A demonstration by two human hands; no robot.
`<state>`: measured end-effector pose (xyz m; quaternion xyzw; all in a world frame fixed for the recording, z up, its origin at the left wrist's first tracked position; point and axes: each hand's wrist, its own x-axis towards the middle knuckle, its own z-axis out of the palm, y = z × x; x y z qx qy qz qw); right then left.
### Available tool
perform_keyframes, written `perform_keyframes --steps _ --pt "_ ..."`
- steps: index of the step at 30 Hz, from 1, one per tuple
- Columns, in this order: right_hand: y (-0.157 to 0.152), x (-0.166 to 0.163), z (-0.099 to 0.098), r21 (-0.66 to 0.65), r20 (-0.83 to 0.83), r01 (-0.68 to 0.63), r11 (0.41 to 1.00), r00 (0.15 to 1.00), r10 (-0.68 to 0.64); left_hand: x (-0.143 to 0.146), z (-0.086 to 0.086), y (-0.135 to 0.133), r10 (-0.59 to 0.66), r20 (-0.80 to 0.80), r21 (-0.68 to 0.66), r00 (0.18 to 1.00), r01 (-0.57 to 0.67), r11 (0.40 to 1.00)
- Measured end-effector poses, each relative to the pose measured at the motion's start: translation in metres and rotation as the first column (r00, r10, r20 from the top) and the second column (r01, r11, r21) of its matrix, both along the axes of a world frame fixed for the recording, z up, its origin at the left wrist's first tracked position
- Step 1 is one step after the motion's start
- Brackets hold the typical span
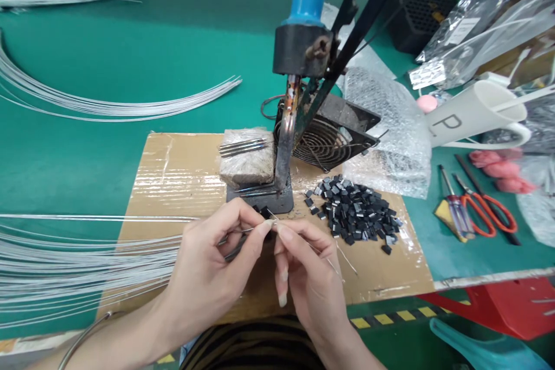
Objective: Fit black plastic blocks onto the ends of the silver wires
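Observation:
My left hand [225,254] pinches a thin wire between thumb and forefinger, over the cardboard sheet [169,167]. Tip to tip with it, my right hand [307,266] is closed on fine wire too, and thin wire ends [347,259] stick out past its fingers. What exactly sits between the fingertips is too small to make out. Many grey-white wires [143,260] run in from the left, beneath and behind my left hand. Just beyond the hands stands a soldering iron [288,127] with a blue handle, clamped tip-down. A pile of small black parts [359,211] lies to the right.
A wrapped block [247,162] with metal rods and a small fan [325,139] stand behind the hands. Scissors [485,208], a screwdriver [453,202] and a white mug [472,115] are at the right. A curved wire bundle [130,107] lies back left.

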<state>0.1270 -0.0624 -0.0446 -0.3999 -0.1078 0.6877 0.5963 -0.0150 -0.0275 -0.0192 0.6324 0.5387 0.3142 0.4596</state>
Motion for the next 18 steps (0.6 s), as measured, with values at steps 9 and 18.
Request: perform_keyframes --steps 9,18 --pt "-0.007 -0.012 -0.003 0.001 -0.017 0.049 0.999 0.999 -0.049 0.002 0.001 -0.002 0.010 0.015 -0.017 1.000 -0.009 1.000" --pt "0.008 0.038 0.005 0.142 0.838 0.000 0.990 0.533 -0.120 -0.001 0.004 0.002 0.055 -0.006 -0.041 0.998 -0.055 0.998"
